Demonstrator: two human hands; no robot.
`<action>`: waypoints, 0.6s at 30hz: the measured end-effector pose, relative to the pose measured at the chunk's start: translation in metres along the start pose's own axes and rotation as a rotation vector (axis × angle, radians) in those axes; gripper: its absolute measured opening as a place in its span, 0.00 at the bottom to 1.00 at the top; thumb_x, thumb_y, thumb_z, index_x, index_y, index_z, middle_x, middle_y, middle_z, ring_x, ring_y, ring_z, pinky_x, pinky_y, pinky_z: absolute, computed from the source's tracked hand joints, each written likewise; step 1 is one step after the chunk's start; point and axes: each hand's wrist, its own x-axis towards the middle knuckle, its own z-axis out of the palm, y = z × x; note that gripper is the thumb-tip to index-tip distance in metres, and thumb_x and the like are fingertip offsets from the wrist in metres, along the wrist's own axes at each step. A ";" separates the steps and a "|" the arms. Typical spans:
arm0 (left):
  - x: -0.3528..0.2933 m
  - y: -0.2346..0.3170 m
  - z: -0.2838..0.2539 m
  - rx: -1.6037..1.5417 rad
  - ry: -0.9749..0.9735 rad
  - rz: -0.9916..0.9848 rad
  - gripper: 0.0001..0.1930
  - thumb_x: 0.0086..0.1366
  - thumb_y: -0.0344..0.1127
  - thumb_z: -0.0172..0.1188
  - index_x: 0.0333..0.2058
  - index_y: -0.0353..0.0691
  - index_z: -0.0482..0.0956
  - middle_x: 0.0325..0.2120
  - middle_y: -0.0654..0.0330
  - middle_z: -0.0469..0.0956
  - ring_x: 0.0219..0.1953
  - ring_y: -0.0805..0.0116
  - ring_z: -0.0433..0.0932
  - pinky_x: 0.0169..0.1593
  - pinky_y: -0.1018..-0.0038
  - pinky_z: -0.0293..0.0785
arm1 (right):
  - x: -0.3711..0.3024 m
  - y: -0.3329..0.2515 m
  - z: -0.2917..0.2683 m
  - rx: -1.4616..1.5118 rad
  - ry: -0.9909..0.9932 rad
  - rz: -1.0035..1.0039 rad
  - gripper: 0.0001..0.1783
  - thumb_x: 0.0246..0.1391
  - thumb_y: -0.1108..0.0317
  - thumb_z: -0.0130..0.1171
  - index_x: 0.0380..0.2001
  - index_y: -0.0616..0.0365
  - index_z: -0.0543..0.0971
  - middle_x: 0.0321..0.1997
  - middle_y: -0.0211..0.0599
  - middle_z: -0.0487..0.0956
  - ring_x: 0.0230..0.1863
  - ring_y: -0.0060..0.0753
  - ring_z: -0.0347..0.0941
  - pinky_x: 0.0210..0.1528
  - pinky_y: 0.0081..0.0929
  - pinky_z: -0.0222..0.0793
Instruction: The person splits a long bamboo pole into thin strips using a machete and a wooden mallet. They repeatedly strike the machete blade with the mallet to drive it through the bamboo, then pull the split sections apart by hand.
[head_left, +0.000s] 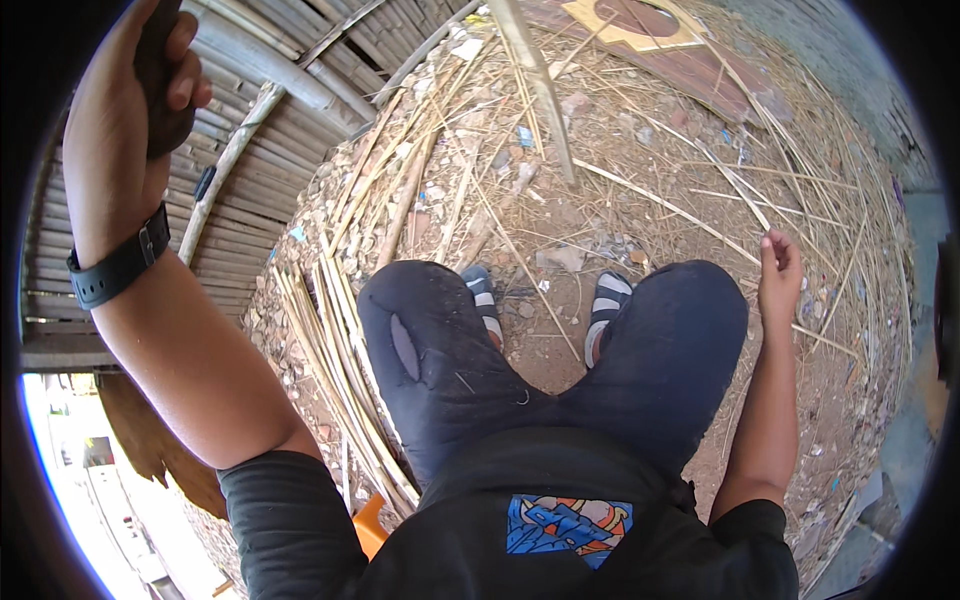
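My left hand (130,130) is raised at the upper left, with a black watch on its wrist. Its fingers curl around a dark, thick object (172,115) that runs out at the top edge; its kind is unclear. Low at the right, my right hand (780,275) has its fingers bent together. A thin pale bamboo strip (680,215) passes at this hand and comes out again below it, apparently held in the fingers. Between my spread knees, the ground shows scattered strips and my feet in striped sandals (605,310).
A bundle of split bamboo (335,370) lies beside my left leg, near an orange plastic piece (370,525). A wooden post (540,90) comes down ahead. A bamboo slat wall (240,210) stands left; a brown board with a round hole (690,75) lies far right.
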 end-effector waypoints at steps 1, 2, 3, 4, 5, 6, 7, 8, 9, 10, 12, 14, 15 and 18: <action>0.003 -0.005 -0.010 0.014 0.012 -0.002 0.17 0.75 0.46 0.48 0.50 0.39 0.70 0.23 0.68 0.65 0.19 0.81 0.62 0.31 0.79 0.64 | 0.017 -0.040 0.012 0.065 -0.061 -0.087 0.15 0.61 0.65 0.60 0.49 0.59 0.78 0.46 0.38 0.80 0.45 0.28 0.75 0.51 0.27 0.69; 0.002 -0.010 -0.017 0.019 0.012 -0.005 0.17 0.75 0.47 0.48 0.50 0.39 0.69 0.24 0.68 0.65 0.19 0.80 0.63 0.31 0.78 0.64 | 0.029 -0.079 0.029 0.118 -0.133 -0.145 0.15 0.61 0.65 0.60 0.49 0.59 0.77 0.45 0.37 0.80 0.44 0.27 0.75 0.50 0.27 0.70; 0.001 -0.014 -0.024 0.027 0.014 -0.010 0.17 0.75 0.47 0.47 0.51 0.39 0.69 0.24 0.67 0.66 0.19 0.80 0.63 0.31 0.78 0.64 | 0.034 -0.119 0.050 0.171 -0.206 -0.201 0.15 0.61 0.65 0.60 0.49 0.59 0.77 0.43 0.35 0.80 0.44 0.26 0.75 0.49 0.26 0.70; 0.001 -0.019 -0.029 0.032 0.018 -0.014 0.18 0.75 0.47 0.47 0.51 0.40 0.68 0.24 0.67 0.66 0.20 0.80 0.63 0.31 0.78 0.64 | 0.034 -0.164 0.068 0.145 -0.366 -0.195 0.15 0.62 0.66 0.60 0.50 0.59 0.76 0.41 0.33 0.79 0.42 0.24 0.74 0.48 0.24 0.69; 0.001 -0.023 -0.035 0.034 0.019 -0.018 0.18 0.75 0.48 0.47 0.51 0.40 0.68 0.24 0.67 0.66 0.20 0.79 0.63 0.31 0.77 0.65 | 0.030 -0.203 0.088 0.113 -0.521 -0.189 0.15 0.62 0.67 0.60 0.51 0.59 0.75 0.39 0.30 0.78 0.41 0.21 0.73 0.47 0.22 0.69; -0.001 -0.032 -0.042 0.039 0.027 -0.025 0.18 0.75 0.48 0.46 0.52 0.40 0.68 0.25 0.67 0.66 0.20 0.79 0.64 0.31 0.77 0.65 | 0.026 -0.226 0.115 0.091 -0.756 -0.175 0.14 0.62 0.66 0.60 0.48 0.58 0.76 0.36 0.30 0.78 0.39 0.22 0.74 0.45 0.23 0.69; -0.001 -0.040 -0.048 0.053 0.029 -0.040 0.18 0.75 0.48 0.46 0.52 0.41 0.67 0.25 0.66 0.66 0.20 0.79 0.64 0.31 0.76 0.65 | 0.022 -0.243 0.145 0.070 -0.996 -0.151 0.13 0.61 0.64 0.59 0.46 0.58 0.77 0.34 0.30 0.78 0.37 0.24 0.74 0.42 0.24 0.70; -0.001 -0.046 -0.054 0.056 0.033 -0.047 0.19 0.75 0.49 0.46 0.53 0.41 0.67 0.25 0.66 0.66 0.20 0.78 0.64 0.31 0.76 0.65 | 0.017 -0.255 0.176 -0.017 -1.157 -0.194 0.14 0.61 0.63 0.59 0.46 0.58 0.77 0.33 0.31 0.78 0.36 0.25 0.74 0.41 0.26 0.69; 0.002 -0.052 -0.060 0.054 0.030 -0.051 0.19 0.75 0.49 0.45 0.53 0.41 0.66 0.26 0.66 0.67 0.20 0.78 0.64 0.31 0.76 0.66 | 0.011 -0.262 0.206 -0.114 -1.307 -0.235 0.14 0.61 0.62 0.59 0.47 0.57 0.76 0.32 0.32 0.78 0.35 0.26 0.74 0.39 0.27 0.69; 0.002 -0.059 -0.068 0.064 0.037 -0.060 0.19 0.75 0.49 0.45 0.53 0.42 0.66 0.26 0.66 0.67 0.20 0.78 0.65 0.31 0.75 0.66 | 0.001 -0.265 0.242 -0.186 -1.401 -0.257 0.15 0.60 0.60 0.60 0.47 0.56 0.77 0.34 0.35 0.79 0.36 0.29 0.75 0.40 0.29 0.70; 0.002 -0.070 -0.082 0.061 0.044 -0.070 0.20 0.74 0.50 0.45 0.54 0.42 0.65 0.26 0.65 0.67 0.20 0.77 0.65 0.31 0.74 0.66 | -0.018 -0.265 0.304 -0.309 -1.526 -0.332 0.18 0.59 0.57 0.60 0.47 0.55 0.77 0.38 0.41 0.81 0.41 0.37 0.77 0.44 0.35 0.72; 0.004 -0.086 -0.094 0.059 0.046 -0.084 0.20 0.74 0.50 0.44 0.55 0.43 0.64 0.27 0.65 0.67 0.21 0.76 0.66 0.31 0.74 0.67 | -0.041 -0.248 0.369 -0.363 -1.591 -0.415 0.21 0.59 0.55 0.61 0.50 0.55 0.76 0.42 0.46 0.82 0.44 0.42 0.79 0.47 0.37 0.72; 0.003 -0.093 -0.102 0.059 0.052 -0.096 0.20 0.74 0.51 0.44 0.55 0.43 0.63 0.27 0.64 0.68 0.21 0.76 0.66 0.31 0.73 0.67 | -0.055 -0.237 0.403 -0.374 -1.620 -0.451 0.23 0.59 0.54 0.61 0.52 0.56 0.76 0.42 0.47 0.82 0.44 0.43 0.80 0.47 0.36 0.73; 0.006 -0.112 -0.122 0.049 0.056 -0.116 0.21 0.74 0.52 0.43 0.57 0.44 0.62 0.28 0.63 0.68 0.21 0.75 0.67 0.32 0.72 0.68 | -0.101 -0.206 0.488 -0.315 -1.633 -0.479 0.24 0.59 0.55 0.61 0.54 0.55 0.74 0.44 0.48 0.82 0.45 0.44 0.79 0.49 0.37 0.72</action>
